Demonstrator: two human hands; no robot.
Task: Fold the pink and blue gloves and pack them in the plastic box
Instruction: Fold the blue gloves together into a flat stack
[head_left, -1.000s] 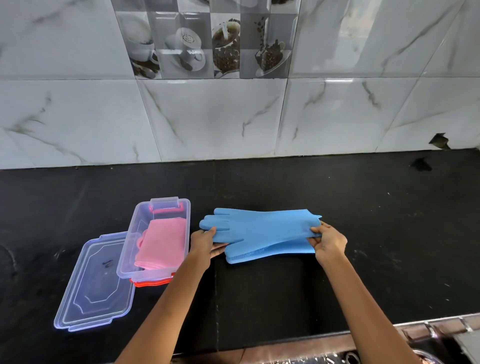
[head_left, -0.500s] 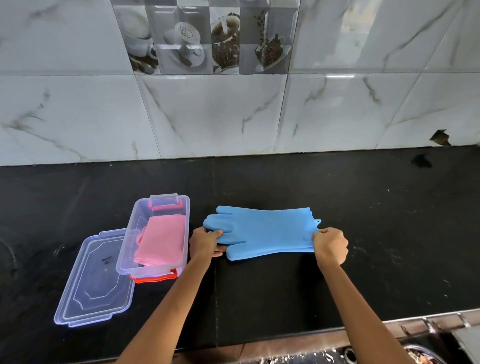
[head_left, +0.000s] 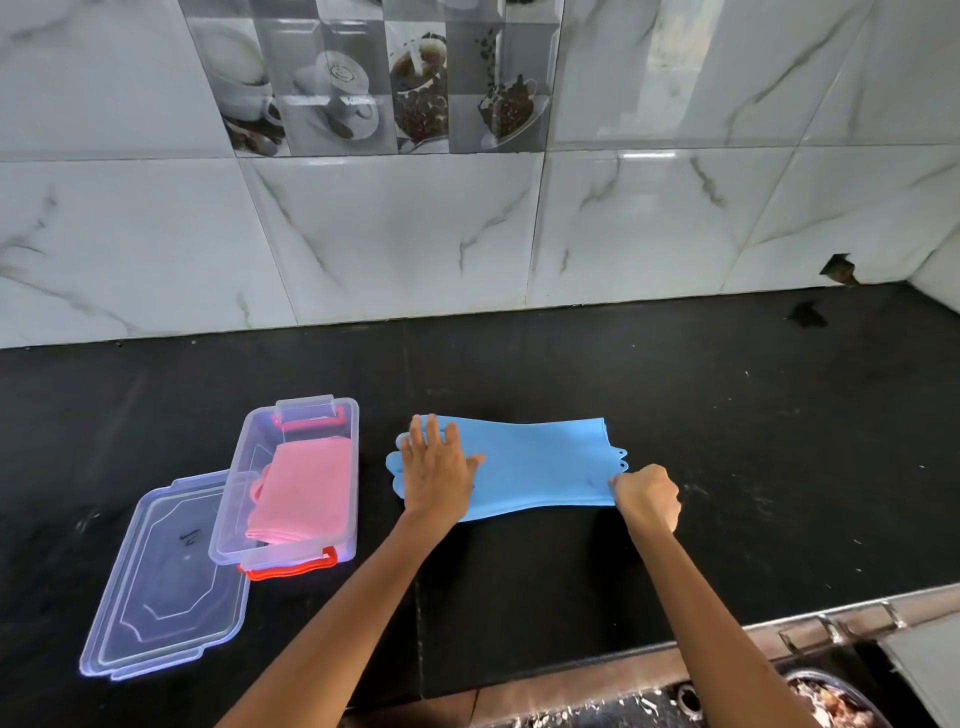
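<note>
Lying flat on the black countertop (head_left: 675, 395), the blue gloves (head_left: 540, 467) stretch left to right in the middle of the scene, finger end to the left and cuff end to the right. They look stacked one on the other, though you cannot tell from here how many layers there are. Your left hand (head_left: 436, 467) rests palm down on the finger end, fingers spread wide and flat, pressing rather than gripping; a few blue fingertips stick out to the left of it. Your right hand (head_left: 647, 496) is curled into a tight pinch on the near corner of the cuff end, holding the edge of the blue gloves between thumb and fingers.

Left of the blue gloves, apart from them, stands the plastic box (head_left: 298, 553), clear-walled, with a red latch (head_left: 288, 567) at its near end and another at its far end. The pink gloves (head_left: 304, 491) lie folded inside it, filling most of the floor of the box. The box's near left corner overlaps the clear lid (head_left: 161, 597), which lies flat on the countertop to the near left, open side up.

Behind the countertop rises a wall of white marble-pattern tiles (head_left: 395, 234), with a band of coffee-cup picture tiles (head_left: 384, 78) at the far top. At the near right edge you can see part of a sink (head_left: 831, 691) with something dark in it.
</note>
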